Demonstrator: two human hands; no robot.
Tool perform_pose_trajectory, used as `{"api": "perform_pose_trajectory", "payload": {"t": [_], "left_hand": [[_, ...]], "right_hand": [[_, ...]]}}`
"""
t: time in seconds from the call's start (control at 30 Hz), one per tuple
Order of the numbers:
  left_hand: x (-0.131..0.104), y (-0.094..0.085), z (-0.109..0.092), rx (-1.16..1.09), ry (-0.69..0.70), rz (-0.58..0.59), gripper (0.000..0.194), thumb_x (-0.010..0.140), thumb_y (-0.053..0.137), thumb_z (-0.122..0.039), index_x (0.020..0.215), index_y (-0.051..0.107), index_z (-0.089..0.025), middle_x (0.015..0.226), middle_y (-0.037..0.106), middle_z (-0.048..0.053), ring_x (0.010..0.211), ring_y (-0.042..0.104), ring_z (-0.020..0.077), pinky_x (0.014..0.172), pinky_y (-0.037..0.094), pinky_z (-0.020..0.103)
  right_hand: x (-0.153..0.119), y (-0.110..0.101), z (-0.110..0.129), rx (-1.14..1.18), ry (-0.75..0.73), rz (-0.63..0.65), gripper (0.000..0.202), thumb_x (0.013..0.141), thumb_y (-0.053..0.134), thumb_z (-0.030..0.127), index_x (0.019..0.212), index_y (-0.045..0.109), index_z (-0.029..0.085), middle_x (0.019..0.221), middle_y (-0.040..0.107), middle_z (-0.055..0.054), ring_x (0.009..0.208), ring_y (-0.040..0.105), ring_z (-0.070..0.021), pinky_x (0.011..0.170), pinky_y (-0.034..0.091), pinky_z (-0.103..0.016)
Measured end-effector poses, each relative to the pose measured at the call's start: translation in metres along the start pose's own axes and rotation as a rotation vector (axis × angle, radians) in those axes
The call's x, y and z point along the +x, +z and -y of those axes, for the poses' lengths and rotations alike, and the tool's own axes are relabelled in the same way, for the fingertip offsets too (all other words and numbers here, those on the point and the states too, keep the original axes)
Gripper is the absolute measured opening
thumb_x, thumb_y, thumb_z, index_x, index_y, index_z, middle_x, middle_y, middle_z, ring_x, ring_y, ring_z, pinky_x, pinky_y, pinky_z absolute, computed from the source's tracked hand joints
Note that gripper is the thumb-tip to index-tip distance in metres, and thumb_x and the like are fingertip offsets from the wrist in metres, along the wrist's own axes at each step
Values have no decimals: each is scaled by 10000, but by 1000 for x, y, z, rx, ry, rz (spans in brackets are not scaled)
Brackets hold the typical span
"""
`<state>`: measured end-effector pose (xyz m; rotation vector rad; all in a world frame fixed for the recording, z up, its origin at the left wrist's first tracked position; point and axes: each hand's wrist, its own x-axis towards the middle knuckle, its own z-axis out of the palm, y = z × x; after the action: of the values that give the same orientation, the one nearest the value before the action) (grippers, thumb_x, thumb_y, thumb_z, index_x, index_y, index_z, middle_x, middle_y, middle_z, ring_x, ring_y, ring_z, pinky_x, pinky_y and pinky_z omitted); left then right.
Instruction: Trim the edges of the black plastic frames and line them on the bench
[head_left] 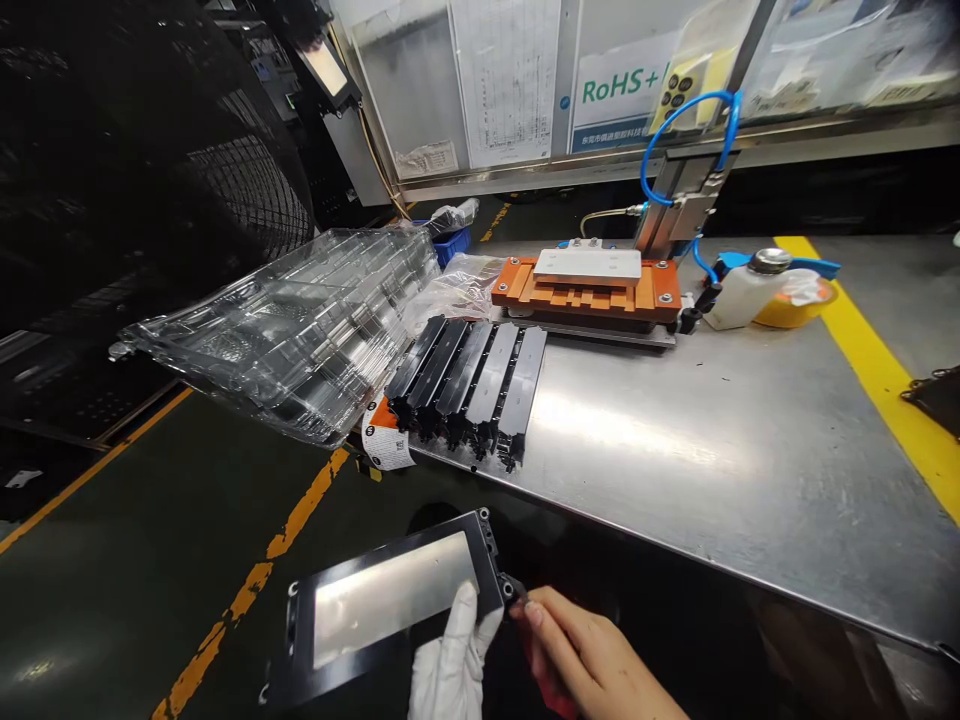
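My left hand [450, 655], in a white glove, grips a black display frame [390, 545] by its right end, thumb over the front. The frame is tilted, with a shiny grey window and small round mounting lugs at its corners. At its right edge, my bare right hand [585, 650] has thumb and index finger closed by the corner lug, touching a small dark piece. Something red shows beneath that hand, and its kind is hidden. Both hands are in front of the metal bench, below its edge.
Several long black plastic parts [469, 385] lie side by side on the metal bench [660, 430]. Behind them stands an orange fixture [585, 300] with a pneumatic cylinder. Clear plastic trays [300, 320] overhang at left. A white bottle [750, 290] and yellow tape roll [799, 300] stand right.
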<state>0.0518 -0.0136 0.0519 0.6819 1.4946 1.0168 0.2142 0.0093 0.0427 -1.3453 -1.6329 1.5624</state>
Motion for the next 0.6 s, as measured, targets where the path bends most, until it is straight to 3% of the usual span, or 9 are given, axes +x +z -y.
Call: {"api": "perform_pose_trajectory", "payload": {"t": [0.07, 0.13, 0.27, 0.43, 0.6], "left_hand": [[4, -1, 5, -70, 5, -47, 301, 923, 572, -410, 881, 733, -158, 801, 731, 9, 743, 712, 155, 779, 607, 319], [6, -2, 13, -210, -8, -124, 90, 817, 728, -202, 903, 750, -208, 814, 751, -1, 853, 739, 157, 893, 582, 275], [7, -7, 30, -424, -48, -251, 424, 607, 777, 76, 921, 778, -208, 864, 756, -3, 961, 727, 201, 1012, 492, 214], [12, -11, 34, -438, -129, -244, 317, 681, 739, 51, 906, 772, -169, 939, 766, 56, 1052, 694, 267, 1013, 510, 316], [10, -11, 36, -428, -81, -257, 442, 609, 759, 100, 931, 777, -203, 920, 761, 8, 1048, 694, 239, 1043, 469, 249]], "right_hand": [[1, -11, -1, -246, -130, -115, 347, 1011, 324, 465, 1028, 621, 286, 851, 710, 9, 738, 708, -158, 639, 547, -247], [3, -18, -2, -526, -269, -215, 317, 999, 378, 479, 1116, 611, 299, 878, 711, 0, 751, 721, -181, 625, 556, -276], [12, -22, -4, -902, -433, -272, 304, 906, 563, 535, 977, 649, 252, 713, 675, 8, 550, 676, -207, 469, 473, -317], [20, -20, -5, -1030, -448, -230, 254, 813, 721, 479, 857, 636, 244, 671, 660, 24, 546, 673, -213, 463, 383, -325], [22, -20, -6, -1083, -570, -275, 372, 947, 520, 492, 681, 585, 239, 570, 610, 22, 461, 616, -177, 447, 290, -341]]}}
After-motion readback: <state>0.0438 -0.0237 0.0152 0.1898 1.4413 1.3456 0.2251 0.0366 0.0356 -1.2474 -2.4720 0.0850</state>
